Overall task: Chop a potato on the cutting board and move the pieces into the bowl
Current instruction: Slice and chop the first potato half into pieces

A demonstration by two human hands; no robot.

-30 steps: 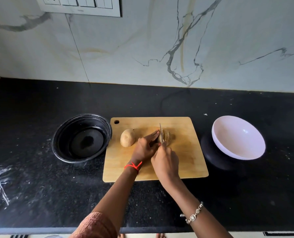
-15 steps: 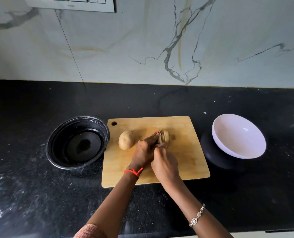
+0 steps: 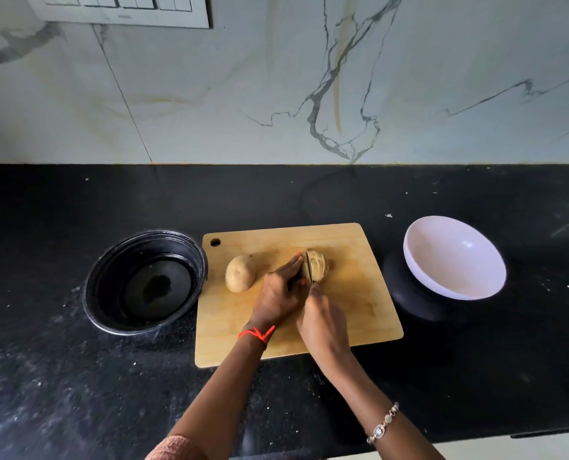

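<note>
A wooden cutting board lies on the black counter. On it a partly sliced potato shows several cuts. My left hand presses on its left end, fingers flat against the blade. My right hand grips a knife, whose blade stands in the potato; the handle is hidden in my fist. A whole potato rests on the board to the left. The white bowl sits tilted to the right of the board.
A black round container stands left of the board, touching its edge. The white bowl leans on a dark round base. A marble wall rises behind the counter, with a switch panel at top left. White smears mark the counter's left front.
The knife blade has gone down into the potato, and the cut has shifted slightly left. Both hands stay in place on the board; the camera view has shifted a little.
</note>
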